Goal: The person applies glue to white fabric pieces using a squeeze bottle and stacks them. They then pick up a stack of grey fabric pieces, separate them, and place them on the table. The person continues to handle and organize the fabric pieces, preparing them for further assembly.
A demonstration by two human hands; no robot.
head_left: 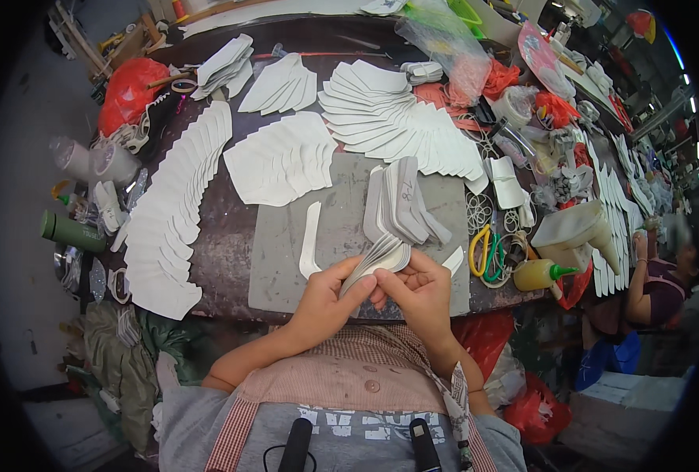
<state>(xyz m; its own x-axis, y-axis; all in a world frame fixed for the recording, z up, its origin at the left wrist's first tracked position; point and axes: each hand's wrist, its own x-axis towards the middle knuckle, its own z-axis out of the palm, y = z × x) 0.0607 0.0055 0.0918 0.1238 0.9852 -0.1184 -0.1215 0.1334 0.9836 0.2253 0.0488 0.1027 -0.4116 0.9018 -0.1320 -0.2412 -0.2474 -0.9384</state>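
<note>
A fanned bundle of thin, curved white cut pieces [383,256] is held between my two hands, just over the near part of a grey mat [275,267]. My left hand [324,305] is closed round its left side. My right hand [422,293] pinches its right side, thumb near the left thumb. Right beyond the bundle lies a stack of grey and white curved pieces [401,203], its top piece hand-marked. A single white L-shaped strip [309,240] lies on the mat left of it. Near my right hand is a small white piece [453,260].
Overlapping rows of white pieces [168,212] curve along the left; more fans [282,157] lie at the back. Right of the mat are yellow-handled scissors [479,250], a yellow bottle with green cap [538,274] and a plastic container [574,228]. Another person [664,279] sits far right.
</note>
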